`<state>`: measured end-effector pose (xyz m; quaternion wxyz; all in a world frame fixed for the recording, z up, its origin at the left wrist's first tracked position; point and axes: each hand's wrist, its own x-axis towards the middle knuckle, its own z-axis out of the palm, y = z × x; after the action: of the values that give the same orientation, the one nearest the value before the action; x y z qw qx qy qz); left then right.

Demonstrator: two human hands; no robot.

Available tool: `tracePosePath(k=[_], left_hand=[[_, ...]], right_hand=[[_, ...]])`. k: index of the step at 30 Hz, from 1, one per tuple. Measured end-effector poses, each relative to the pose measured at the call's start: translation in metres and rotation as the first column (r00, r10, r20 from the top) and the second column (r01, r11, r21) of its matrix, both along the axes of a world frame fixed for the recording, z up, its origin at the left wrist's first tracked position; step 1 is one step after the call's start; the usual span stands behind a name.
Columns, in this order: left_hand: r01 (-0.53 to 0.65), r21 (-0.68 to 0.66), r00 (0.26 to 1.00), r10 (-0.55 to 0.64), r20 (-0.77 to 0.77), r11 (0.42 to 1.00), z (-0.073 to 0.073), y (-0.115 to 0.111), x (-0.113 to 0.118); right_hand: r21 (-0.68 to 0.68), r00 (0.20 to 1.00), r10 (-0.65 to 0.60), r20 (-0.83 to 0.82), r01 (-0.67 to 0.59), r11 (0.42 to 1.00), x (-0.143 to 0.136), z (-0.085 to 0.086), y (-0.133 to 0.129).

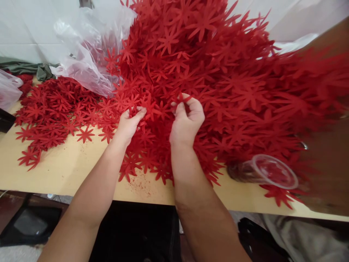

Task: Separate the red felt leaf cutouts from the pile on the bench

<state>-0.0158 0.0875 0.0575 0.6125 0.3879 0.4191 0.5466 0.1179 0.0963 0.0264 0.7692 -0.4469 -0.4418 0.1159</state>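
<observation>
A big heap of red flower-shaped cutouts (169,40), with several narrow petals each, rises in front of me. My left hand (131,122) is at the heap's near side, thumb and fingers closed on a red flower cutout (148,106); its far fingers are partly hidden. To the right of it, my right hand (188,118) is bent inward in a pinch. Red petals (184,98) stick out between its thumb and fingertips. A small gap separates the two hands, and more cutouts lie under both.
A clear plastic cup (272,171) stands near the table's front edge at right. Crumpled clear plastic bags (92,54) lie at the back left, beside a lower pile of red cutouts (51,112). A brown panel (327,163) bounds the right side. Red crumbs dot the pale table (76,171).
</observation>
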Motion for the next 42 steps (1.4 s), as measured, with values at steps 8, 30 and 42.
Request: tracePosePath(k=[8,30,42], left_hand=[[-0.050,0.150,0.998,0.055,-0.025,0.987,-0.002,0.003,0.002],[0.045,0.350,0.989,0.007,-0.147,0.936,-0.001,-0.001,0.003],[-0.206,0.058,0.975,0.199,0.100,0.977,0.000,0.010,-0.009]], right_hand=[[-0.128,0.953,0.238,0.190,-0.216,0.968,-0.024,0.022,-0.023],[-0.208,0.898,0.425,-0.111,-0.439,0.874,-0.028,0.016,-0.014],[-0.107,0.964,0.233,-0.129,-0.247,0.963,-0.003,0.001,0.001]])
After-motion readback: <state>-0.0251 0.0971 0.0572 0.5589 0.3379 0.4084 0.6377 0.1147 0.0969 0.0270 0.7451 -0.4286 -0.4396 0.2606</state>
